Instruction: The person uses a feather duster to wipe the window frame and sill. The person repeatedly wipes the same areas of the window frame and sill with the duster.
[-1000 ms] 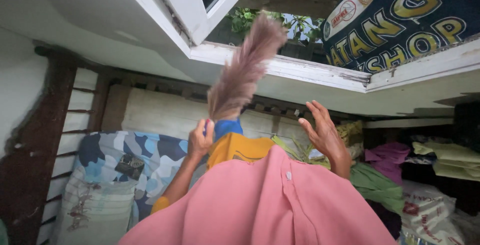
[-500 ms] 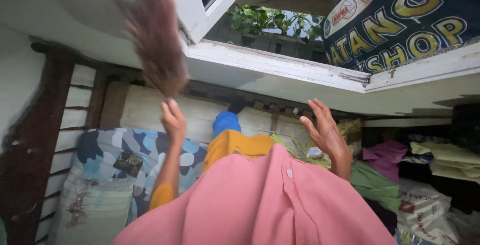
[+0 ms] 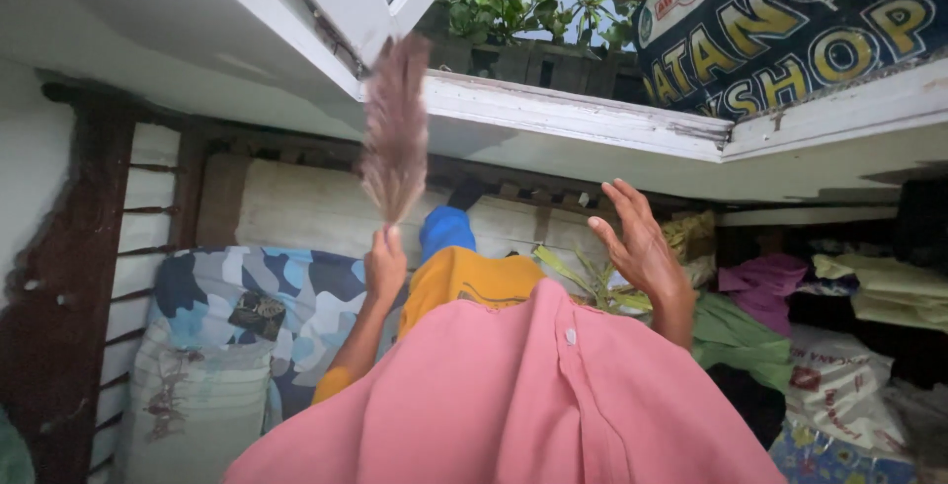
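The feather duster [image 3: 396, 128] stands with its long axis near vertical, plume tip pointing up toward the white window frame [image 3: 553, 114]. Its base sits directly above the left hand [image 3: 384, 269], whose fingers are clamped around the handle. The right hand [image 3: 640, 244] is raised beside it, fingers spread apart, holding nothing, above the green cloth [image 3: 736, 338].

The brush [image 3: 395, 128] is blurry, so its hairs run together, and its handle is hidden inside the left hand [image 3: 384, 269]. The pink shirt [image 3: 513, 395] covers both arms low down and is cut off at the bottom edge. The blue banner [image 3: 790, 20] is cut off at the top and right.
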